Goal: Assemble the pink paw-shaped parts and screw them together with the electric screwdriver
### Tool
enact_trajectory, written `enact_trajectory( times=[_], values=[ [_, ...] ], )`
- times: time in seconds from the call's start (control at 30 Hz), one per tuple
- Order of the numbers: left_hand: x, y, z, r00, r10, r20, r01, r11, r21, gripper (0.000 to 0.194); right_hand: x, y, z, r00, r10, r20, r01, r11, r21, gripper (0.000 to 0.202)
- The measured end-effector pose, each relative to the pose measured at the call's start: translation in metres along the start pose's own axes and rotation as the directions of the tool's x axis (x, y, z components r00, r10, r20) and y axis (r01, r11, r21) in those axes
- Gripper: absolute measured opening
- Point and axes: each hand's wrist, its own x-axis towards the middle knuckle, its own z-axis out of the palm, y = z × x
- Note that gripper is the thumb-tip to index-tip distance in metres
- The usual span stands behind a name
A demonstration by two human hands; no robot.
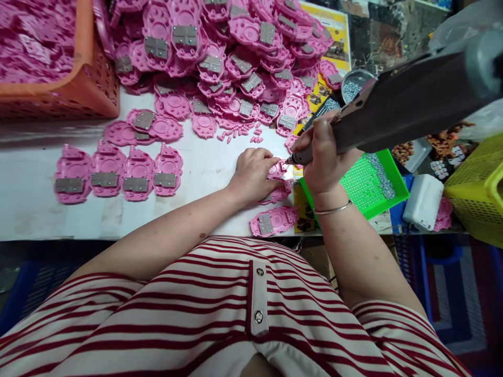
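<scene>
My right hand [323,157] is wrapped round a dark electric screwdriver [404,99], which slants down to the left. The screwdriver's tip meets a pink plastic casing [277,169] on the table. Fingers of my left hand [254,175] grip and press down that casing, covering part of it. Just below it lies another pink casing [278,193], partly under my left thumb. Nearer my body is a casing with a grey metal plate [274,221]. Small pink pegs [238,132] are scattered beyond my left hand.
A large heap of pink casings [212,63] covers the back. Several casings stand in a row [134,173] at left, near an orange basket [98,86] of pink parts. On the right are a green tray [361,183] with screws, a screw bowl [356,84] and a yellow basket [477,183].
</scene>
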Motion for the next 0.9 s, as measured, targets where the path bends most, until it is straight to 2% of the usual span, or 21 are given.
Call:
enact_trajectory(
  times=[0.17,0.23,0.33,0.4,0.53,0.57,0.67,0.77,0.83,0.9],
  values=[
    [0.0,0.0,0.002,1.0,-0.013,0.003,0.013,1.0,0.005,0.043,-0.002,0.008,-0.002,0.997,0.056,0.052,-0.054,0.998,-0.044,0.037],
    [0.001,0.0,0.001,1.0,-0.011,0.006,0.011,1.0,0.02,0.043,-0.002,0.011,-0.002,0.995,0.083,0.046,-0.08,0.994,-0.068,0.04],
    [0.005,0.002,-0.002,0.999,-0.025,0.021,0.023,0.997,0.074,0.044,-0.001,0.007,0.0,0.998,0.055,0.013,-0.055,0.998,-0.025,0.036],
    [0.009,0.003,-0.006,0.997,-0.068,0.039,0.063,0.991,0.119,0.051,0.003,-0.007,-0.001,1.0,0.011,-0.027,-0.01,1.0,0.029,0.031],
    [0.015,0.003,-0.012,0.985,-0.159,0.063,0.15,0.98,0.128,0.087,0.009,-0.052,-0.013,0.984,-0.098,-0.152,0.121,0.98,0.155,0.019],
    [0.015,0.002,-0.012,0.984,-0.165,0.066,0.156,0.98,0.123,0.091,0.009,-0.062,-0.019,0.98,-0.118,-0.162,0.147,0.972,0.185,0.016],
    [0.012,0.004,-0.012,0.986,-0.153,0.068,0.142,0.979,0.146,0.075,0.004,-0.08,-0.04,0.97,-0.179,-0.164,0.214,0.949,0.233,0.015],
    [0.008,0.008,-0.013,0.994,-0.096,0.053,0.086,0.984,0.158,0.052,-0.006,-0.082,-0.057,0.963,-0.209,-0.169,0.243,0.946,0.216,0.016],
    [0.009,0.01,-0.016,0.992,-0.1,0.075,0.089,0.985,0.147,0.047,-0.012,-0.081,-0.065,0.961,-0.204,-0.189,0.24,0.952,0.192,0.018],
    [0.011,0.013,-0.025,0.983,-0.144,0.11,0.128,0.982,0.139,0.051,-0.016,-0.082,-0.071,0.955,-0.202,-0.218,0.239,0.958,0.161,0.019]
  ],
)
